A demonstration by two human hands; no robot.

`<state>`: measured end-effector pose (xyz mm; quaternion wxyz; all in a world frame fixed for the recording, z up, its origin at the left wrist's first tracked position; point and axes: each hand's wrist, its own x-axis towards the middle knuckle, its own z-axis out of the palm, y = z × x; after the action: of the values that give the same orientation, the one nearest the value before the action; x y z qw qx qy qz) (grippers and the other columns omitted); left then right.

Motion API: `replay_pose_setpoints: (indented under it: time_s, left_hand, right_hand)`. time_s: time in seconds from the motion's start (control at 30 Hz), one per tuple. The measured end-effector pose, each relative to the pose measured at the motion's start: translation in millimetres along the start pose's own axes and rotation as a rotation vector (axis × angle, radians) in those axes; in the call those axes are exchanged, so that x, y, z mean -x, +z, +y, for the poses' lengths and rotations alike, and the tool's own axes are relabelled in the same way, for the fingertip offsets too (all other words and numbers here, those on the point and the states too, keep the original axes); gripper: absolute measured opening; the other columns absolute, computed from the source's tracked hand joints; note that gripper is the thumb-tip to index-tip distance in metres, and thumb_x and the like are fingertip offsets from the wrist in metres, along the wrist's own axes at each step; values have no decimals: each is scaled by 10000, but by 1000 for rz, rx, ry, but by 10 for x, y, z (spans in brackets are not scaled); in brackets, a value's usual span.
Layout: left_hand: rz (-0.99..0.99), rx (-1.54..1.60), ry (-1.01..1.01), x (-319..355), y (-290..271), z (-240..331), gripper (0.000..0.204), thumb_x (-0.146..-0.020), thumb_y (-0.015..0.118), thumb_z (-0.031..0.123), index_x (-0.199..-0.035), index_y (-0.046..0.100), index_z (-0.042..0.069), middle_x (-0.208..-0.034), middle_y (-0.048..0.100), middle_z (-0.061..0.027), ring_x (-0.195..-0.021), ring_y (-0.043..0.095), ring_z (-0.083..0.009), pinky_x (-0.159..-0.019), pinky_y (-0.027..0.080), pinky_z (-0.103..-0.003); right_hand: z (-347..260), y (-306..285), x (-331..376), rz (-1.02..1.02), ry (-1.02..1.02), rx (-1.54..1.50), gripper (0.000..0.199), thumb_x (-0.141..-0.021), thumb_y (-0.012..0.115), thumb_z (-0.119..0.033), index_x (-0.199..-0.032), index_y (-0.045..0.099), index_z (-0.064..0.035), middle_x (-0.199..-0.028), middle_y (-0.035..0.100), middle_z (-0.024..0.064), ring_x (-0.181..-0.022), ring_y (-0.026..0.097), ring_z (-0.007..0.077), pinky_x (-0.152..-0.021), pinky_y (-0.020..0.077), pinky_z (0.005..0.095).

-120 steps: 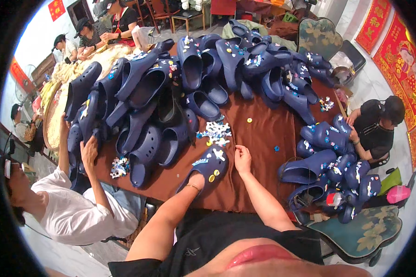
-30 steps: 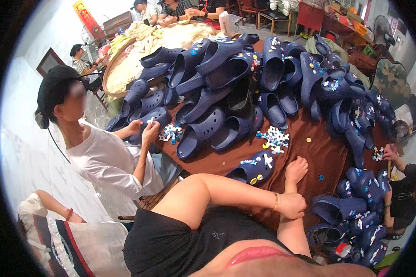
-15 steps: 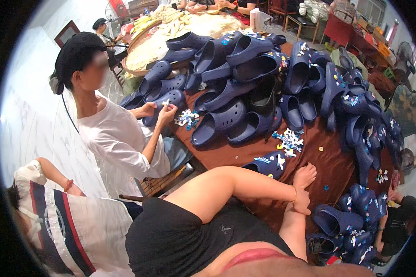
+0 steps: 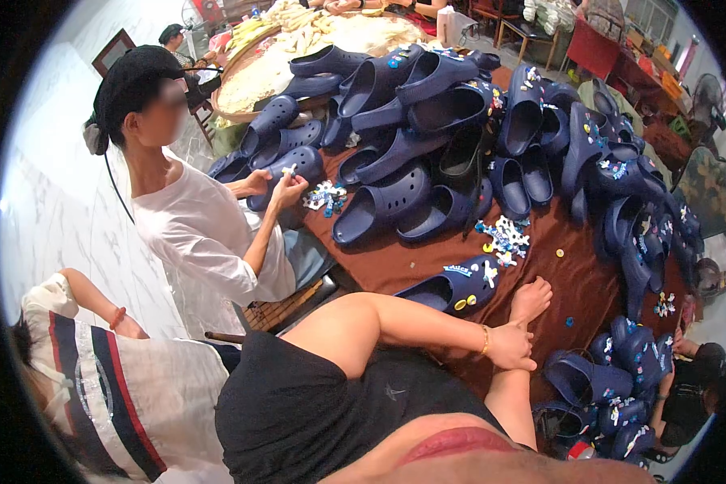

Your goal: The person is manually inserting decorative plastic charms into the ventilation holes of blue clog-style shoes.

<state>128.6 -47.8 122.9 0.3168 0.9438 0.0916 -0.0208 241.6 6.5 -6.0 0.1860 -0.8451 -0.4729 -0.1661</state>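
My left hand (image 4: 511, 347), with a gold bracelet at its wrist, is closed round my right wrist. My right hand (image 4: 531, 298) rests on the brown cloth (image 4: 569, 282), fingers loosely curled and nothing showing in them. Just left of it lies a navy clog (image 4: 452, 284) with white, blue and yellow shoe charms, partly behind my left forearm. A heap of loose charms (image 4: 506, 240) lies beyond my right hand. At the left, a person in a white top holds a white charm (image 4: 289, 171) at a plain navy clog (image 4: 298, 164), beside another charm heap (image 4: 326, 198).
Navy clogs (image 4: 379, 202) are piled across the table's far side and along its right. More decorated clogs (image 4: 593, 383) lie at the lower right, near another person's arm. A person in a striped top (image 4: 113, 395) is close on my left. A large round basket (image 4: 234, 113) stands behind the pile.
My left hand and forearm have shifted slightly left, still on my right wrist. More of the nearest clog and its yellow charms now shows. The other person's hands stay at their clog.
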Motion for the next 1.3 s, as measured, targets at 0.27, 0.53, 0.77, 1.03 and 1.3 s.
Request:
replay_pose_setpoints:
  time_s: [0.27, 0.53, 0.77, 1.03, 1.3]
  left_hand:
    - [169, 127, 67, 348, -80, 164, 406, -878, 410, 338, -880, 659, 17, -1005, 624, -124, -1134, 478, -300, -1023, 198, -573]
    - [-12, 52, 133, 376, -188, 61, 244, -714, 535, 214, -843, 658, 47, -930, 629, -74, -1081, 509, -248, -1007, 204, -594]
    - [165, -501, 231, -16, 157, -90, 262, -732, 560, 250, -925, 699, 140, -1101, 619, -15, -1253, 381, -295, -1066, 137, -562]
    - [211, -528, 174, -253, 406, -412, 267, -792, 515, 264, -919, 705, 127, -1156, 591, -54, -1249, 367, -315, -1068, 179, -514]
    - [157, -282, 133, -190, 350, -427, 356, -789, 530, 271, -1076, 632, 87, -1324, 425, -163, -1284, 307, -357, -1043, 229, -516]
  right_hand:
    - [-12, 8, 27, -24, -19, -7, 222, -789, 533, -133, -1003, 561, -79, -1014, 546, 102, -927, 513, 296, -748, 429, 422]
    - [-20, 45, 11, 23, -31, -25, 211, -779, 532, -126, -984, 560, -84, -974, 543, 99, -913, 519, 291, -739, 438, 420]
    - [12, 22, 27, 26, -33, 48, 191, -781, 534, -122, -968, 551, -84, -973, 548, 97, -896, 524, 288, -732, 447, 413]
    - [-32, -40, 44, -6, -10, 47, 196, -793, 519, -111, -985, 557, -101, -975, 562, 100, -894, 536, 288, -724, 460, 411]
    - [20, 14, 26, -23, 13, 28, 202, -793, 533, -129, -989, 567, -91, -980, 549, 101, -915, 517, 295, -745, 439, 424]
